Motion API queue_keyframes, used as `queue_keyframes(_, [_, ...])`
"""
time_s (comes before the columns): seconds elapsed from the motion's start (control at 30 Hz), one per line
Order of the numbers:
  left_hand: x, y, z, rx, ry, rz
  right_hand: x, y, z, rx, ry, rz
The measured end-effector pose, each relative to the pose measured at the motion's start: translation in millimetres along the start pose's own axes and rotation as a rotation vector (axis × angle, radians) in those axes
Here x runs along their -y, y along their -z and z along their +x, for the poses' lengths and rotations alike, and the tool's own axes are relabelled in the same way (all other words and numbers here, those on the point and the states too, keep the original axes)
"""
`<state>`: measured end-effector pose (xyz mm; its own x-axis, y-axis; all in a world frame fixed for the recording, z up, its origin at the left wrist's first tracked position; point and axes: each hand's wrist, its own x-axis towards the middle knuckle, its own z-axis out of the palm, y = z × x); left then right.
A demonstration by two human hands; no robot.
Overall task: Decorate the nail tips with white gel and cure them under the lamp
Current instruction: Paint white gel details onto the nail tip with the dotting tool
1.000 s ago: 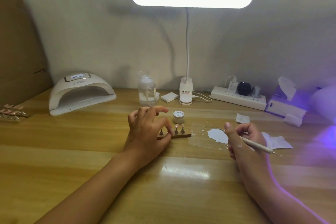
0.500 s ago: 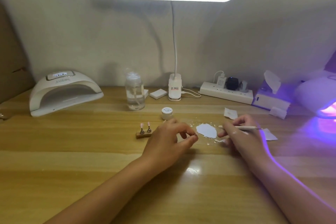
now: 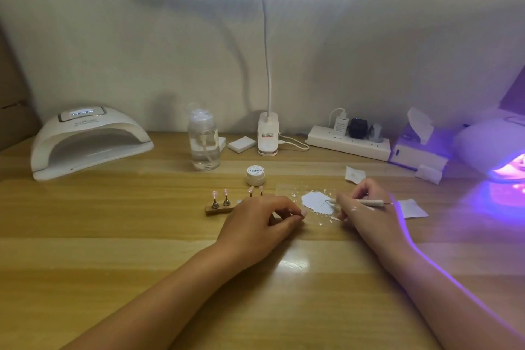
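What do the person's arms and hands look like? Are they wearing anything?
Both arms are bare, with no sleeves, gloves, watch or rings on the left hand or right hand. The right hand's back has little white smears, and purple light edges that arm.

Open tabletop [image 3: 113, 236] is running left toward the white curing lamp [image 3: 88, 142]; nail stand [image 3: 220, 209], gel jar [image 3: 255, 175] and bottle [image 3: 204, 145] are crowding the centre.

left hand [image 3: 255, 221]: palm down, pinching nail tip [image 3: 303, 212] | right hand [image 3: 366, 209]: gripping pen [image 3: 372, 202]
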<state>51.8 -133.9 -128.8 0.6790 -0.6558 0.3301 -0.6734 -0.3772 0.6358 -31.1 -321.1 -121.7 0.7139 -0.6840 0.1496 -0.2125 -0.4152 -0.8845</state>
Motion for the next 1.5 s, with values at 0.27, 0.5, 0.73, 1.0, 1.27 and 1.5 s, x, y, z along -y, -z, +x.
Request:
queue_keyframes(0.27, [1.1,-0.8,-0.3,-0.013,0.005,-0.02,1.4,1.0,-0.5,0.026,0.012,0.018])
queue_keyframes(0.5, [2.4,3.2,1.1,-0.101,-0.033,-0.107,12.0,4.6,-7.9,-0.145,0.098,0.437])
queue_keyframes(0.73, [3.5,4.9,1.1,-0.022,-0.064,-0.038,19.9,-23.9,-36.6,0.093,0.016,0.523])
queue_keyframes(1.0, [4.2,2.8,2.0,-0.007,-0.076,0.021,20.2,-25.5,-36.0,0.127,0.002,0.491])
queue_keyframes(1.27, [1.9,4.2,1.0,-0.004,-0.094,0.043,19.4,-26.5,-35.9,0.139,0.008,0.467])
queue_keyframes(1.5, [1.8,4.5,1.2,-0.013,-0.103,0.042,17.9,-27.0,-35.6,0.15,0.027,0.463])
